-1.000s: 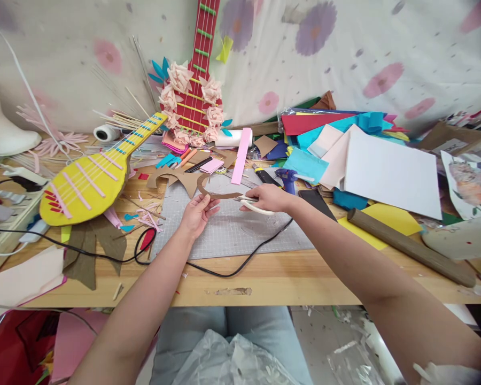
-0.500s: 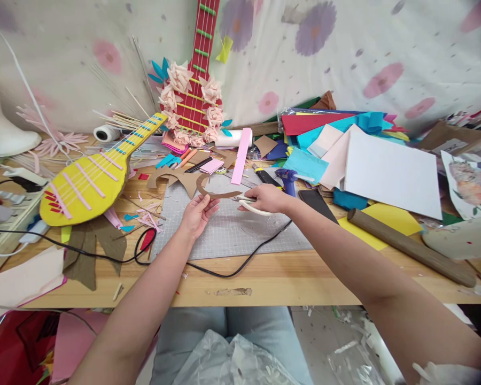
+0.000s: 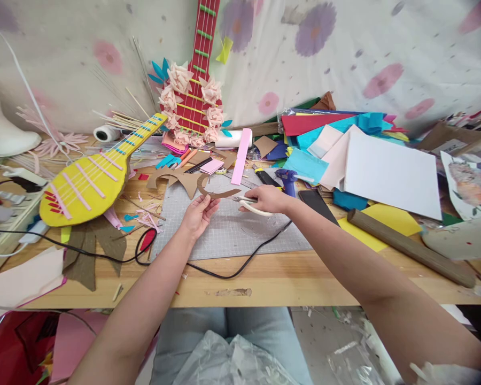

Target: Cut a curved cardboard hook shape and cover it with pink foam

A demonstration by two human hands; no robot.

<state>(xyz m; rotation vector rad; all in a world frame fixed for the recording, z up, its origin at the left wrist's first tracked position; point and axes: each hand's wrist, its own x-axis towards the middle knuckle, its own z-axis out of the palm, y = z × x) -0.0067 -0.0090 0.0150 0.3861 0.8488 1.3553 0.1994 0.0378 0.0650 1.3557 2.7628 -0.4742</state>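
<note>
My left hand (image 3: 196, 215) pinches a curved brown cardboard strip (image 3: 212, 192) and holds it over the grey cutting mat (image 3: 228, 230). Just to its right, my right hand (image 3: 266, 199) grips cream-handled scissors (image 3: 251, 205), whose blades point left and meet the strip's right end. Both hands hover above the mat's far half. A larger brown cardboard cut-out (image 3: 176, 178) lies flat just beyond the strip.
A yellow cardboard guitar (image 3: 92, 179) lies at left, a red one (image 3: 196, 80) leans on the wall. A black cable (image 3: 208, 270) crosses the wooden table (image 3: 264, 280). A blue glue gun (image 3: 286, 178), white board (image 3: 388, 171), coloured sheets and a brown roll (image 3: 409, 247) crowd the right.
The strip's right end has lifted slightly at the scissor blades. Both hands stay in the same place.
</note>
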